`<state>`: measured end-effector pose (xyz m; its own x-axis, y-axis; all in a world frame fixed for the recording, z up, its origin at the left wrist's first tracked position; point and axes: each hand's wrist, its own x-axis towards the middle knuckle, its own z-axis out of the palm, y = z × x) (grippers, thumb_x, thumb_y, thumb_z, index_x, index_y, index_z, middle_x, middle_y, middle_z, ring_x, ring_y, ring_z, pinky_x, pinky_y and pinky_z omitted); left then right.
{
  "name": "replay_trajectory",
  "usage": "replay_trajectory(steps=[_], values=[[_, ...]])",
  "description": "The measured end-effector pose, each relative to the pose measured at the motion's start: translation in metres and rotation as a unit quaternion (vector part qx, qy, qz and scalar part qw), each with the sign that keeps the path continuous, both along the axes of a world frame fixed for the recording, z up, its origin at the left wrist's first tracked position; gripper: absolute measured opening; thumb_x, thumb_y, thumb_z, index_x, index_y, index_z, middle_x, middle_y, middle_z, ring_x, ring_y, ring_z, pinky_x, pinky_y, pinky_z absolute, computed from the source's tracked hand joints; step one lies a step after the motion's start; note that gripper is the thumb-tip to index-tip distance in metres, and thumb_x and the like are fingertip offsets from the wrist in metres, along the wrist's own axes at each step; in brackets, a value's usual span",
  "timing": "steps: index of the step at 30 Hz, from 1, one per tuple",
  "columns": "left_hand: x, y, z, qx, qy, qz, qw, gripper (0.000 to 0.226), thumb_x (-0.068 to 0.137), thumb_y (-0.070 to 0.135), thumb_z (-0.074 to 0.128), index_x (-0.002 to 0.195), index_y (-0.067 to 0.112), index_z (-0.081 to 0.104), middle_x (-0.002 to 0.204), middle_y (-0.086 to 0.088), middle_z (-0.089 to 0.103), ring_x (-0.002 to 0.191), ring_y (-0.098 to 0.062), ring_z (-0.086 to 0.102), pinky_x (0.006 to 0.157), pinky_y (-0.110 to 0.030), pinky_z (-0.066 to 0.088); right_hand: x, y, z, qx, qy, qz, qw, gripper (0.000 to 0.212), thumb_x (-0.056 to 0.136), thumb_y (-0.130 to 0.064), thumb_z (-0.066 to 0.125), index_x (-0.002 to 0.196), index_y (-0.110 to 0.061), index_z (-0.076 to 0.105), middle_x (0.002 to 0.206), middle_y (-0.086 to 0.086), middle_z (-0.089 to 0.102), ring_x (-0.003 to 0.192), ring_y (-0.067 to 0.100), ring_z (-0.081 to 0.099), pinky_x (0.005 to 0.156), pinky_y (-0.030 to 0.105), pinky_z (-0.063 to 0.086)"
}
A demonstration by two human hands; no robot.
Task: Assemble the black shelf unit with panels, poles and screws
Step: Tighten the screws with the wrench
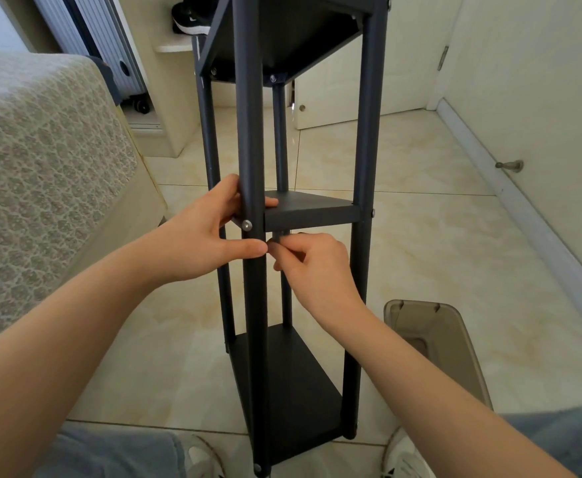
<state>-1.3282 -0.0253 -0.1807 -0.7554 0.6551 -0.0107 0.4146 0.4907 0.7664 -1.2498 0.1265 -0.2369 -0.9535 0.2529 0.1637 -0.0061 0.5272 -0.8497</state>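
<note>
Matte black shelf unit (296, 384) upright on glossy tiles (437, 236), left hand (193, 243) gripping its round front pole (248, 132) by a silver screw (247, 225), right hand (317, 267) curled under the flat middle panel (312, 210), hold unclear

arms: bare forearms (75, 322) | legs: grey-blue trousers (117, 450) | feet: white shoes (201, 458)

Single head-worn wide view, facing forward and down — close on the shelf unit (249, 139)
</note>
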Motion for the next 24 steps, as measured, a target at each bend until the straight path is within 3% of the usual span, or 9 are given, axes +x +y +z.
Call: replay_trajectory(steps=[3, 7, 11, 14, 19, 24], values=[[-0.001, 0.000, 0.000, 0.001, 0.000, 0.000, 1.000, 0.075, 0.083, 0.015, 0.077, 0.135, 0.043, 0.031, 0.131, 0.025, 0.057, 0.129, 0.004, 0.048, 0.106, -0.017, 0.033, -0.003, -0.003, -0.004, -0.001, 0.027, -0.012, 1.000, 0.020, 0.096, -0.024, 0.061, 0.088, -0.014, 0.077, 0.065, -0.014, 0.059, 0.067, 0.003, 0.059, 0.068, 0.006, 0.040], [-0.002, -0.002, 0.000, 0.006, -0.001, -0.002, 1.000, 0.072, 0.082, 0.016, 0.077, 0.130, 0.047, 0.032, 0.129, 0.028, 0.057, 0.127, 0.008, 0.049, 0.106, -0.016, 0.034, -0.009, -0.011, -0.012, 0.006, 0.074, -0.040, 0.996, 0.017, 0.095, -0.021, 0.063, 0.092, -0.012, 0.078, 0.079, -0.002, 0.072, 0.074, 0.008, 0.064, 0.075, 0.011, 0.044], [-0.004, -0.003, 0.000, 0.010, -0.003, -0.001, 1.000, 0.072, 0.082, 0.014, 0.077, 0.124, 0.053, 0.033, 0.117, 0.041, 0.058, 0.119, 0.020, 0.048, 0.093, 0.000, 0.037, -0.017, -0.018, -0.021, 0.015, 0.130, -0.064, 0.989, 0.014, 0.093, -0.016, 0.065, 0.096, -0.009, 0.077, 0.087, 0.004, 0.074, 0.083, 0.017, 0.067, 0.083, 0.022, 0.051], [-0.005, -0.004, -0.001, 0.011, -0.004, 0.004, 1.000, 0.073, 0.082, 0.011, 0.077, 0.129, 0.047, 0.034, 0.113, 0.043, 0.059, 0.116, 0.023, 0.049, 0.089, 0.004, 0.036, -0.023, -0.022, -0.025, 0.015, 0.166, -0.079, 0.983, 0.011, 0.091, -0.011, 0.067, 0.094, -0.007, 0.076, 0.085, 0.005, 0.074, 0.084, 0.019, 0.067, 0.082, 0.027, 0.053], [-0.005, -0.005, -0.001, 0.012, -0.007, 0.008, 1.000, 0.075, 0.082, 0.011, 0.076, 0.134, 0.043, 0.033, 0.122, 0.032, 0.060, 0.118, 0.021, 0.048, 0.091, 0.004, 0.036, -0.029, -0.022, -0.028, 0.012, 0.195, -0.077, 0.978, 0.012, 0.090, -0.007, 0.067, 0.099, -0.004, 0.075, 0.092, 0.009, 0.074, 0.091, 0.023, 0.068, 0.087, 0.033, 0.055], [-0.003, -0.004, 0.001, 0.005, -0.011, 0.010, 1.000, 0.074, 0.083, 0.011, 0.076, 0.134, 0.042, 0.033, 0.120, 0.037, 0.058, 0.120, 0.020, 0.047, 0.095, 0.001, 0.035, -0.026, -0.020, -0.029, -0.020, 0.182, -0.056, 0.982, 0.014, 0.094, -0.008, 0.063, 0.099, -0.003, 0.074, 0.091, 0.008, 0.073, 0.087, 0.019, 0.067, 0.085, 0.032, 0.055]])
